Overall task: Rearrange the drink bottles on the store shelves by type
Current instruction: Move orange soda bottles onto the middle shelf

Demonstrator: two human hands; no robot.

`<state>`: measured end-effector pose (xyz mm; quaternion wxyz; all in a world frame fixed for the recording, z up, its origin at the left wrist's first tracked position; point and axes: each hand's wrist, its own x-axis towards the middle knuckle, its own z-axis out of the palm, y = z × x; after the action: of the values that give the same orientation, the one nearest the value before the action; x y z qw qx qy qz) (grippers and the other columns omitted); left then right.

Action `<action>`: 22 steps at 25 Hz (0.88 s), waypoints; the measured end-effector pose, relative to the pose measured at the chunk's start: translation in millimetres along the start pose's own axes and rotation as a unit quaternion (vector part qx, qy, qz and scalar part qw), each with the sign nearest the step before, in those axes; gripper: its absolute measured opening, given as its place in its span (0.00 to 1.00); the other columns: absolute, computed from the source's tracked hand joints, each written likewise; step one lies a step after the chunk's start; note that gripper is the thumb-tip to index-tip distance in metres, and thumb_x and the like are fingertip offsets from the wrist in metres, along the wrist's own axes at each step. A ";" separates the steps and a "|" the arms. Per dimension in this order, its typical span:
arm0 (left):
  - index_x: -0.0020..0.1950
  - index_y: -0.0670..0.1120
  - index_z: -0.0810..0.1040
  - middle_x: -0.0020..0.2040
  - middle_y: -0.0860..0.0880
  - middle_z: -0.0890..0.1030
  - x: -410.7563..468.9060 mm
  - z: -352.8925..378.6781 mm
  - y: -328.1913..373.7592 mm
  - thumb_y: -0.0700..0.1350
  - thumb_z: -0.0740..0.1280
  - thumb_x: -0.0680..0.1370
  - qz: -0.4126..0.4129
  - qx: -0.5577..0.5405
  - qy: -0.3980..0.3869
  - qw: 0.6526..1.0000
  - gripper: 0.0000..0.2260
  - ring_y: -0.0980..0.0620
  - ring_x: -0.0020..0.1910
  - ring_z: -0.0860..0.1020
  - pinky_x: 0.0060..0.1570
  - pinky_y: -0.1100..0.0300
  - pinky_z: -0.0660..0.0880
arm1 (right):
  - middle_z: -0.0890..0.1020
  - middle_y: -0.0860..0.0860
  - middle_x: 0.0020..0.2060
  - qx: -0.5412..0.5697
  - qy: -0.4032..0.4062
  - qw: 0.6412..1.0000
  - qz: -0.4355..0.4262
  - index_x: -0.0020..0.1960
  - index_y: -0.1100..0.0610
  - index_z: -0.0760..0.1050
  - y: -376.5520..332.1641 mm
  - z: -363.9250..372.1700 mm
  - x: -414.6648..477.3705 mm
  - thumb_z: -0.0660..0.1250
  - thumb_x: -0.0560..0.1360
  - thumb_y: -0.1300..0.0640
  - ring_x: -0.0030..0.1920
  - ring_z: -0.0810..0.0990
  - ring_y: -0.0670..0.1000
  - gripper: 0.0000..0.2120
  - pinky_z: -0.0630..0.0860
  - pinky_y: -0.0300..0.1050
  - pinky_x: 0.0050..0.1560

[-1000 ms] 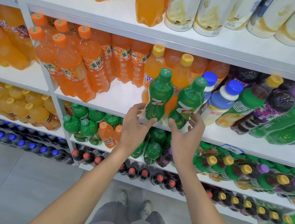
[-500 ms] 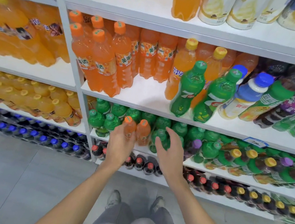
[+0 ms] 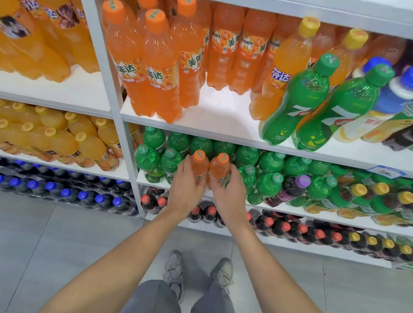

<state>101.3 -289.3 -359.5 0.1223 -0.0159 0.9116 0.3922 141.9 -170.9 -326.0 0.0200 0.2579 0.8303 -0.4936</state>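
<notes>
My left hand (image 3: 187, 184) gripped the left orange bottle (image 3: 199, 164), right hand (image 3: 229, 193) the right orange bottle (image 3: 220, 168), because both stood misplaced among green bottles (image 3: 266, 182) on the lower shelf (image 3: 284, 210)

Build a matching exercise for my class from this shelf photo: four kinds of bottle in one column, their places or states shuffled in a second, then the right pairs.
1. green 7-Up bottles
2. red-capped dark bottles
3. small orange bottles
4. nearest purple-capped bottle

A. gripped, one by the left hand, one by the right hand
B. on the lowest shelf
C. standing among green bottles, right of both hands
D. at the front edge of the shelf above the hands

Pairs: 1-D, 2-B, 3-A, 4-C.
</notes>
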 end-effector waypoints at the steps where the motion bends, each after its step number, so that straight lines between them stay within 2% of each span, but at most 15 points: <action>1: 0.77 0.42 0.63 0.71 0.40 0.73 4.1 3.0 0.2 0.49 0.68 0.80 -0.001 -0.003 0.001 1.000 0.29 0.39 0.69 0.73 0.64 0.39 0.75 | 0.80 0.48 0.58 -0.007 0.002 1.000 0.008 0.67 0.51 0.73 1.4 6.9 5.1 0.68 0.80 0.53 0.58 0.79 0.50 0.17 0.77 0.57 0.62; 4: 0.80 0.42 0.58 0.74 0.39 0.69 13.2 8.4 7.2 0.46 0.69 0.80 -0.018 -0.016 -0.002 1.000 0.32 0.37 0.70 0.73 0.63 0.36 0.74 | 0.77 0.54 0.67 -0.025 -0.002 0.999 0.030 0.75 0.54 0.65 2.9 23.2 23.8 0.68 0.79 0.53 0.65 0.78 0.58 0.27 0.77 0.61 0.64; 7: 0.78 0.43 0.60 0.71 0.40 0.70 20.3 14.5 5.6 0.42 0.70 0.78 -0.026 -0.028 0.000 0.999 0.31 0.36 0.65 0.75 0.60 0.36 0.75 | 0.73 0.58 0.72 -0.031 -0.004 0.998 0.050 0.78 0.57 0.61 -1.9 29.4 38.0 0.70 0.77 0.58 0.68 0.76 0.61 0.33 0.75 0.61 0.66; 12: 0.77 0.43 0.61 0.69 0.41 0.70 22.6 21.3 2.9 0.41 0.69 0.79 -0.025 -0.045 0.006 0.999 0.29 0.38 0.63 0.75 0.61 0.39 0.75 | 0.70 0.57 0.67 -0.002 0.012 0.998 0.060 0.73 0.57 0.62 4.8 39.9 46.3 0.69 0.76 0.67 0.62 0.77 0.61 0.29 0.76 0.58 0.62; 15: 0.76 0.43 0.63 0.69 0.41 0.71 19.8 20.9 -1.6 0.40 0.69 0.79 -0.013 -0.050 0.016 0.999 0.27 0.40 0.62 0.75 0.60 0.40 0.76 | 0.71 0.56 0.65 0.014 0.020 0.998 0.053 0.71 0.58 0.65 7.6 40.8 41.7 0.69 0.75 0.68 0.60 0.77 0.59 0.27 0.76 0.58 0.62; 19: 0.73 0.44 0.68 0.66 0.44 0.76 7.1 10.2 1.3 0.38 0.70 0.77 0.005 -0.074 0.048 0.996 0.25 0.43 0.60 0.77 0.56 0.46 0.76 | 0.75 0.53 0.61 0.030 0.023 0.999 0.024 0.69 0.56 0.68 4.2 31.7 27.9 0.71 0.75 0.64 0.55 0.76 0.52 0.25 0.76 0.53 0.59; 22: 0.66 0.48 0.73 0.56 0.52 0.80 -0.6 -6.5 12.5 0.38 0.72 0.75 0.018 -0.102 0.060 0.993 0.21 0.50 0.53 0.78 0.48 0.64 0.72 | 0.80 0.47 0.53 0.024 0.048 0.998 -0.015 0.59 0.48 0.72 -3.2 17.5 20.3 0.75 0.72 0.59 0.50 0.78 0.49 0.20 0.76 0.48 0.50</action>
<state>99.0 -285.3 -346.2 0.0586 -0.0357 0.8726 0.4836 119.1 -178.3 -338.2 -0.0331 0.2691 0.8222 -0.5004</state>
